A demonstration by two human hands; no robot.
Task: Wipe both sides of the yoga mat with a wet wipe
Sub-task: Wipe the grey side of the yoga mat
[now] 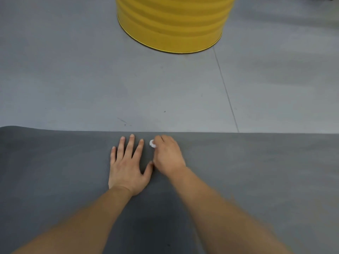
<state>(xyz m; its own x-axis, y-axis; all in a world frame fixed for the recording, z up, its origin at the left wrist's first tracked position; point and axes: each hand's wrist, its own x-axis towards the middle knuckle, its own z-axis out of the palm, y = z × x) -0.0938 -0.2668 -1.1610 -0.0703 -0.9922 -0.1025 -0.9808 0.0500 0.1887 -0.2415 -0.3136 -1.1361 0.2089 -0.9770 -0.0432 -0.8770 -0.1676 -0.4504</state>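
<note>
From the head camera I see my left hand lying flat, palm down, on the dark grey textured foam yoga mat, fingers straight and fanned apart, thumb stretched out toward the other hand. It holds nothing; it only presses on the mat. My right hand sits just beside it, fingers curled over a small bunched white wet wipe, of which only a little shows past the knuckles. The wipe rests against the mat near its far edge. This hand is a little blurred, so I cannot tell exactly which fingers pinch the wipe. The left thumb tip nearly meets the right hand; whether they touch I cannot tell.

Counting: two hands, two bare forearms, one mat, one wipe, one drum.

The mat lies spread across the lower half of the view, flat on the pale grey smooth floor, its far edge running left to right. Beyond it, well apart, stands a bright yellow ribbed metal drum; its top is cut off by the frame, so I cannot see what is inside. A thin seam runs along the floor from the drum's base to the mat's edge
</note>
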